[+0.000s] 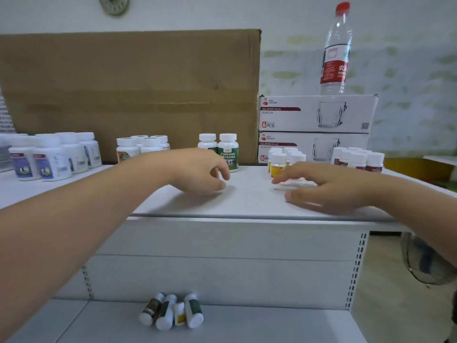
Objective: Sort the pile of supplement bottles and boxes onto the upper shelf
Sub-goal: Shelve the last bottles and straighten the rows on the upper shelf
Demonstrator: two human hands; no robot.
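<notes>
While four small bottles (170,311) lay on their sides in a loose cluster on the lower shelf (272,323), close to its back panel, both hands were over the upper shelf (247,201) and held nothing. Those four looked to be what was left of the pile, so the sorting seemed nearly done.

Nearer the upper shelf's front edge, the right hand (324,188) hovered low, palm down. Its fingers were straight and slightly spread, the tips pointing at the yellow-labelled bottles (284,160) just beyond them. The left hand (200,169) was a little farther in, fingers loosely curled and apart from the thumb. It was just beside the pair of green-labelled bottles (221,149); whether it touched the nearer one I could not tell.

Along the same row stood blue-labelled bottles (47,157) at the far left, an orange-labelled group (141,147), and a dark-red-labelled group (358,159) at the right. Behind them rose a cardboard box (131,95) and two stacked glass mug boxes (316,115) with a water bottle (336,48) on top.

The likeliest slip was a careless pull-back, where either hand could clip an upright bottle and topple its tightly packed neighbours. Below, the round bottles could roll once one was lifted from the cluster.
</notes>
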